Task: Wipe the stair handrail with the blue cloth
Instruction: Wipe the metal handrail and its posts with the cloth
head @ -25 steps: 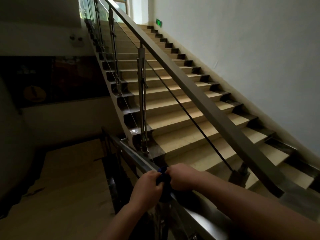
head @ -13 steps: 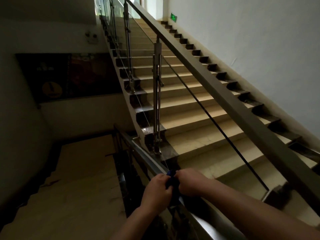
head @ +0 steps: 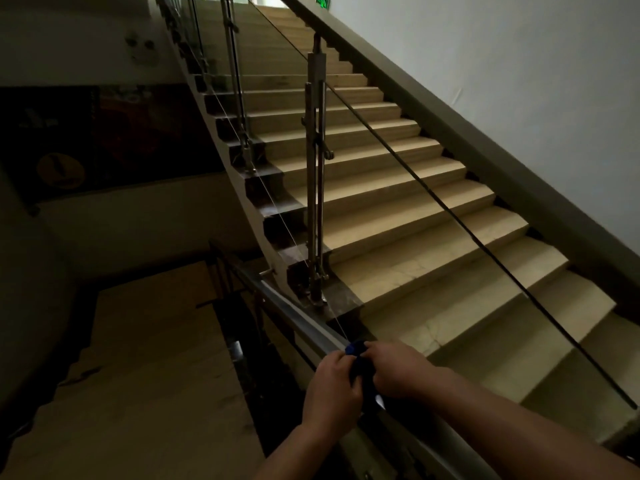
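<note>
A blue cloth [head: 356, 348] is bunched on the metal handrail [head: 298, 317] that slopes down toward the lower left. Only a small blue patch shows between my hands. My left hand [head: 332, 389] grips the cloth from the left side of the rail. My right hand [head: 394, 372] grips it from the right, knuckles up. Both hands press together over the rail. A second, brown handrail [head: 485, 150] climbs with the upper flight to the top of the view.
Beige stairs [head: 398, 216] rise ahead behind glass panels and steel posts [head: 316, 188]. A lower flight [head: 145, 358] drops away at left. A white wall [head: 536, 64] bounds the right, with a green exit sign [head: 322, 1]. A dark poster [head: 104, 136] hangs at left.
The view has shifted so the stairs slid right and up in frame. Both hands stay clasped on the cloth on the rail, holding the same grip.
</note>
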